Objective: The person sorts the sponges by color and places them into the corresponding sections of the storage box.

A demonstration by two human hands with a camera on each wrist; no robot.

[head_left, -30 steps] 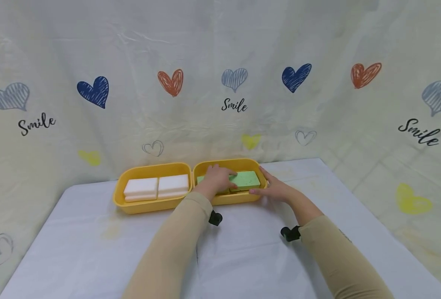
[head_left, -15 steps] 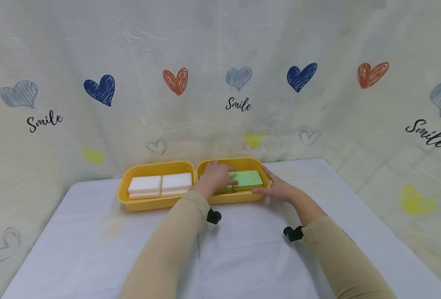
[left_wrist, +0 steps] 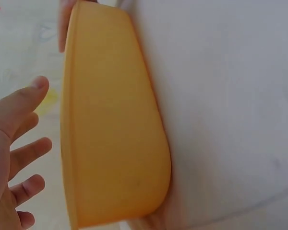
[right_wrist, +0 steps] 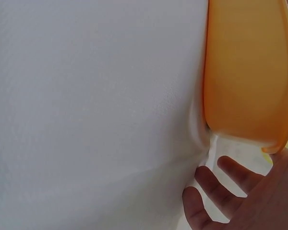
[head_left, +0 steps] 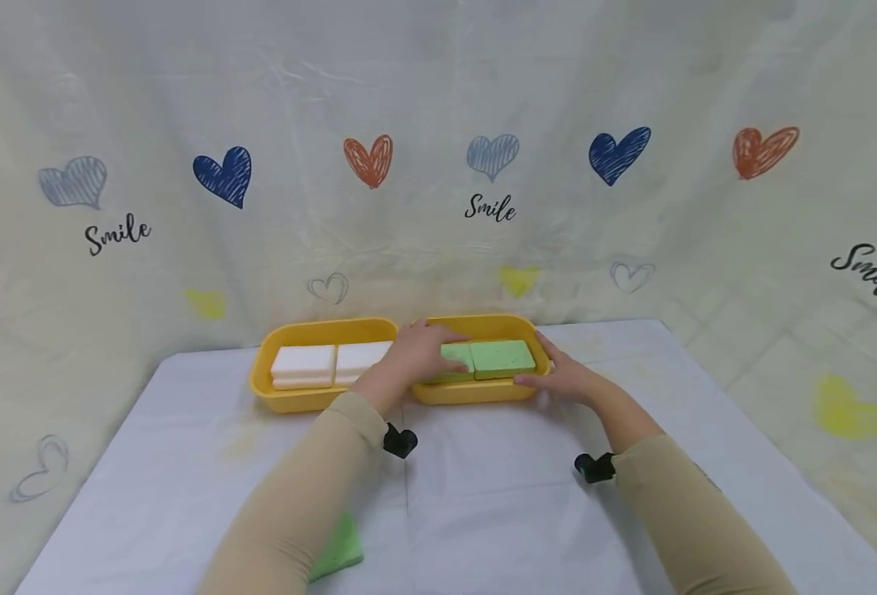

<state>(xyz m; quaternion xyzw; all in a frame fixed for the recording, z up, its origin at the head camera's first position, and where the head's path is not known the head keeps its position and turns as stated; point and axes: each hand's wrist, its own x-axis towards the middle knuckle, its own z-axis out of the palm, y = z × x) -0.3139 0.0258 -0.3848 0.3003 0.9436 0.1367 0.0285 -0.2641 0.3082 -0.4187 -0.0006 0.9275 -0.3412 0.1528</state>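
Observation:
My left hand [head_left: 417,354] is over the left end of a yellow tray [head_left: 475,395], thumb and fingers spread. In the left wrist view that hand [left_wrist: 19,148] shows bent, separated fingers with nothing between them. Inside the tray lie green sponge-like blocks [head_left: 503,359] side by side; my left hand hides part of them. At the tray's right end is my right hand [head_left: 563,380], thumb by the front rim and a finger at the back corner. The right wrist view has its other fingers [right_wrist: 218,191] stretched loosely past the tray's end wall [right_wrist: 249,72].
A second yellow tray [head_left: 289,403] stands just left, holding stacked white blocks [head_left: 302,364]. A green piece [head_left: 340,547] lies near the front, partly under my left sleeve. A heart-printed sheet [head_left: 423,91] hangs behind the white-covered table [head_left: 483,504].
My left hand has shifted left from over the green blocks to the tray's left end. A gap has opened between the trays. The green piece near the front has come into view beside my sleeve.

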